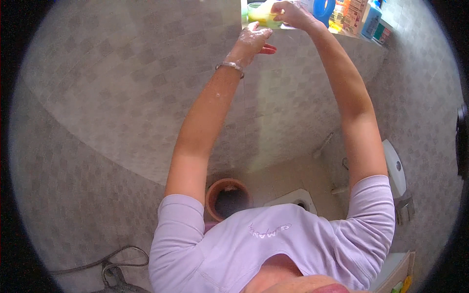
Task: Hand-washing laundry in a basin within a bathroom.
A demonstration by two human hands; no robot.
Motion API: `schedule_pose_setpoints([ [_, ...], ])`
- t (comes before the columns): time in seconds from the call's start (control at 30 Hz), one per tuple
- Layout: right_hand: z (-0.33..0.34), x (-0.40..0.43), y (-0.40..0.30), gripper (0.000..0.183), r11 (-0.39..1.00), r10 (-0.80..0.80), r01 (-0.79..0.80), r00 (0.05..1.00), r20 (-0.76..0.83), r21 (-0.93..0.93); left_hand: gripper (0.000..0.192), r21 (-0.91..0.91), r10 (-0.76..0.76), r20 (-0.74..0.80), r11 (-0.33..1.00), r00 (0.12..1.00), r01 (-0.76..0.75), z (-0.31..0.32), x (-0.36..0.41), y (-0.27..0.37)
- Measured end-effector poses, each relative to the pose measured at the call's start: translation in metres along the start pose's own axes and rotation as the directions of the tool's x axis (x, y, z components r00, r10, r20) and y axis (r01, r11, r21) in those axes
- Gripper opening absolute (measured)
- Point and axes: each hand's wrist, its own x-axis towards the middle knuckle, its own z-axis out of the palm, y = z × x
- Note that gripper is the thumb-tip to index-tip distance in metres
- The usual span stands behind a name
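Observation:
Both my arms reach up to a bright ledge point(289, 29) at the top of the view. My left hand point(253, 42) is wet with white suds, with its fingers apart and nothing in them. It is just below the ledge, and a silver bracelet point(230, 65) circles its wrist. Above the ledge is my right hand point(295, 15), its fingers curled beside a clear tub point(256, 16) with yellow-green contents. Glare blurs a pale yellowish patch at those fingertips, so I cannot tell whether they hold anything.
On the ledge stand a blue-handled container point(323, 13), a printed box point(354, 16) and a blue bottle point(372, 20). A tiled wall point(146, 73) faces me. Below are a brown pot-like bucket point(210, 199), a squat toilet point(289, 199) and a white cistern point(395, 168). A hose point(84, 269) hangs lower left.

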Motion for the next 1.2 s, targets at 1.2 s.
schedule_pose_setpoints([
  [1.2, 0.249, -0.147, -0.042, 0.020, 0.277, -0.057, -0.772, 0.581, 0.812, 0.572, 0.020, -0.499, -0.740, -0.665, 0.545, 0.107, 0.674, -0.041, -0.327, -0.188],
])
